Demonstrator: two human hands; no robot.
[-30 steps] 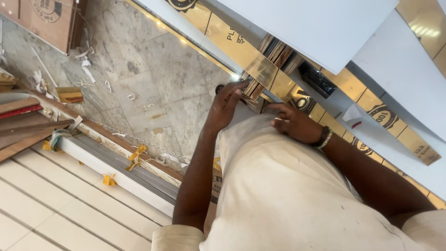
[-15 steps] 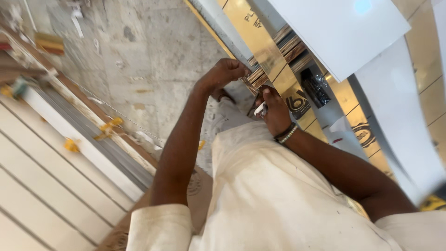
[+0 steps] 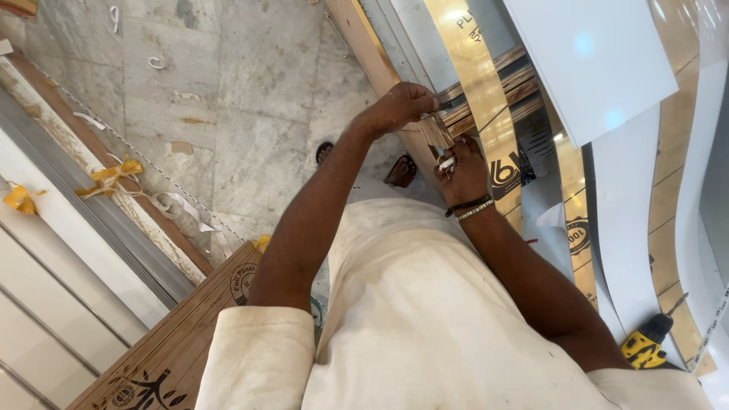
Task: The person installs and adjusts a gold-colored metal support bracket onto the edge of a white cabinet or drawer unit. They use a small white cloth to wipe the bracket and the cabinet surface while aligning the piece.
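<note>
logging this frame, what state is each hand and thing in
left hand: fingers closed on the end of the wood strips
right hand: pinching a small white piece
wood strips: stacked, lying across the gold panel
gold panel: flat, glossy
white sheet: lying flat
yellow tool: set down, untouched

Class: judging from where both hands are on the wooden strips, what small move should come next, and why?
Probably steady the wooden strips with the left hand, which already grips their ends, while the right hand, holding a small white piece just below, brings it up to them.
</note>
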